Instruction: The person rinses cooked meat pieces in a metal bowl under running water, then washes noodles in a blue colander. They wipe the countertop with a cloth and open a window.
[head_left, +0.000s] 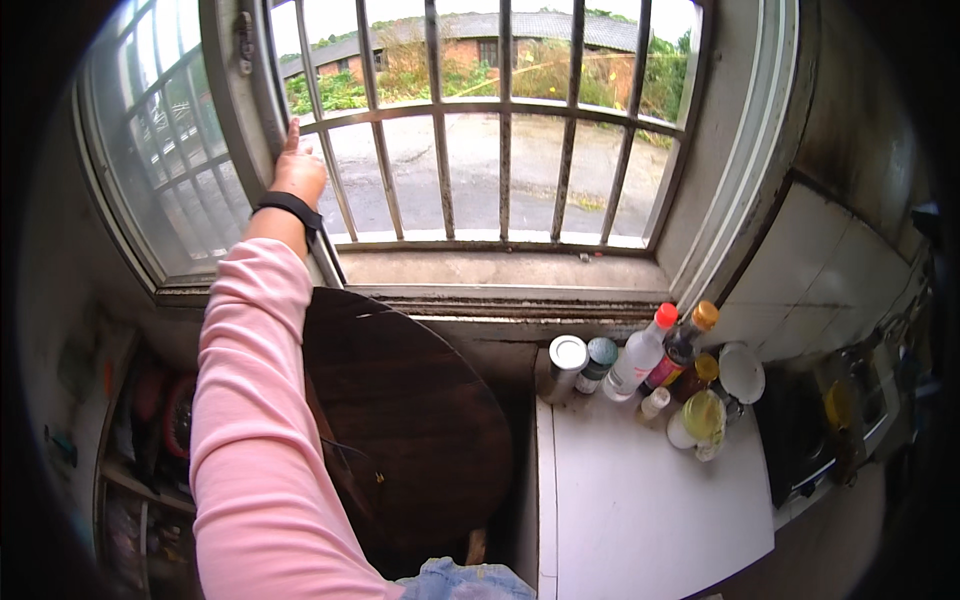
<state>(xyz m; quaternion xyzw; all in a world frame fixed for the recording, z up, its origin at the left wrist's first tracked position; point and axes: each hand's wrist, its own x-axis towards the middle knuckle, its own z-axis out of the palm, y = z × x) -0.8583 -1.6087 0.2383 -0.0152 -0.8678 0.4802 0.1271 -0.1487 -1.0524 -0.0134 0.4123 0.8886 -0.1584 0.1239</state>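
My left hand, in a pink sleeve with a black band at the wrist, is raised against the edge of a metal-framed window sash at the upper left. One finger points up along the frame; the other fingers look bent, and whether they grip the edge is hidden. Just right of the hand are the metal window bars, with a paved yard and a brick building beyond. Under the window, a dark round wooden board stands beside my forearm. My right hand is out of view.
A white countertop lies at the lower right. Along its back stand a red-capped clear bottle, a dark sauce bottle and several jars. A dark stove is farther right. Shelves holding things are at the lower left.
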